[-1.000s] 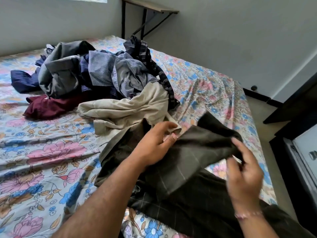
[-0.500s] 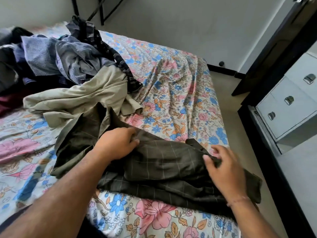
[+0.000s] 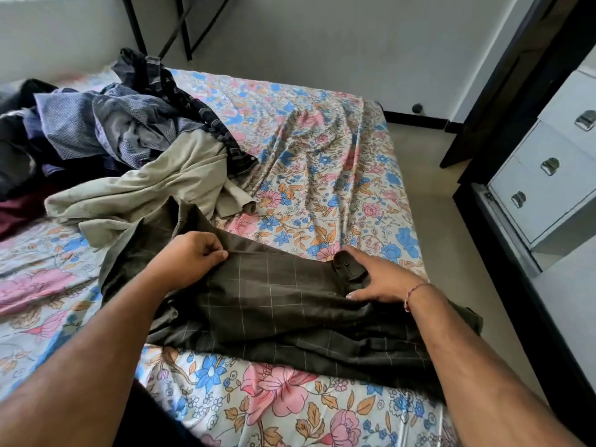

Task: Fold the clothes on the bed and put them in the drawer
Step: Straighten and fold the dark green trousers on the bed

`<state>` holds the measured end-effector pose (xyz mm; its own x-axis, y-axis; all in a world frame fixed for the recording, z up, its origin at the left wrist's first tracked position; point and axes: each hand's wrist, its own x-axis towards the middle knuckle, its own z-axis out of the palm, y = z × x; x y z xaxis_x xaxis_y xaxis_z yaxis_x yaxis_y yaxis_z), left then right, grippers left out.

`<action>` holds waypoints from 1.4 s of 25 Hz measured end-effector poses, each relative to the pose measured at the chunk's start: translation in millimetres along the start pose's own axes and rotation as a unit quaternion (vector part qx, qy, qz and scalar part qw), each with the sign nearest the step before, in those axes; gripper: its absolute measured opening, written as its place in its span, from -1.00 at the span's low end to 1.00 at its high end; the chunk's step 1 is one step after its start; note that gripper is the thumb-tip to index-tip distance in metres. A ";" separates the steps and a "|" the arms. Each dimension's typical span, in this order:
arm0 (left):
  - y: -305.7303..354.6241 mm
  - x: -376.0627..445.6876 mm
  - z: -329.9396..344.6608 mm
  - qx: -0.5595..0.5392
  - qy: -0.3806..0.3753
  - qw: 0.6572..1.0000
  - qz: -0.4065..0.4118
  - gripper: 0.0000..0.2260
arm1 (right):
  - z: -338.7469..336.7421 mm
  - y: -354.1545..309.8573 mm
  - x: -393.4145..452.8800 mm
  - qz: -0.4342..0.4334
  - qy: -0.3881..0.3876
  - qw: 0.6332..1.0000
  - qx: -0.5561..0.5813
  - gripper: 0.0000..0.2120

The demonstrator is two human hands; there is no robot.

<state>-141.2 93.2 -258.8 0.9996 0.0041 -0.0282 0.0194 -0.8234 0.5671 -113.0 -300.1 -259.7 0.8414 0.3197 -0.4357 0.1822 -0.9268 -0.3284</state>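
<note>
floral-sheet bed (image 3: 322, 175) by white drawers (image 3: 548, 188) | left hand (image 3: 190, 256) pinching dark checked trousers (image 3: 290, 304), right hand (image 3: 377, 279) gripping what's probably the waistband | laid flat, barely folded | pile (image 3: 122, 140) untouched, drawers shut

A dark checked garment (image 3: 283, 304) lies spread on the floral bedsheet (image 3: 322, 175), at the near edge of the bed. The left hand (image 3: 190, 256) pinches a fold along the garment's far edge, fingers curled on the cloth. The right hand (image 3: 380, 279) grips the garment's bunched end, a thread bracelet (image 3: 411, 293) at the wrist. Beyond the garment a beige garment (image 3: 154, 188) touches it, with a heap of clothes (image 3: 106, 130) behind. Right of the garment, off the bed, stand white drawers (image 3: 548, 188).
</note>
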 end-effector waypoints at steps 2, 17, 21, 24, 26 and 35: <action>-2.8 -2.9 -1.1 0.044 -0.010 0.999 -0.004 -0.82 | -3.7 -1.4 8.0 0.011 0.050 0.998 -0.024 -0.48; 36.4 26.6 23.4 0.210 0.027 0.971 0.111 -0.59 | 59.2 77.5 -124.4 0.187 0.290 0.596 0.725 -0.81; 75.2 -29.1 36.6 0.143 -0.016 0.965 0.217 -0.29 | 53.1 61.0 -110.8 0.172 0.387 0.797 0.429 -0.47; 73.1 -60.5 77.8 0.219 -0.140 0.945 0.197 -0.12 | 51.8 51.5 -97.4 0.184 0.334 0.854 0.354 -0.45; 64.2 -58.3 93.1 0.224 -0.152 0.948 0.164 -0.08 | 49.7 49.5 -95.5 0.154 0.356 0.843 0.374 -0.76; 67.5 -48.8 104.4 0.204 -0.208 0.938 0.189 -0.09 | 86.9 105.5 -125.9 0.269 0.303 0.807 0.429 -0.80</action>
<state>-190.8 -21.8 -305.1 0.8372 -0.4842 -0.2543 -0.4298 -0.8700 0.2416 -243.9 -421.0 -312.3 0.8234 -0.4788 -0.3047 -0.4934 -0.3385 -0.8013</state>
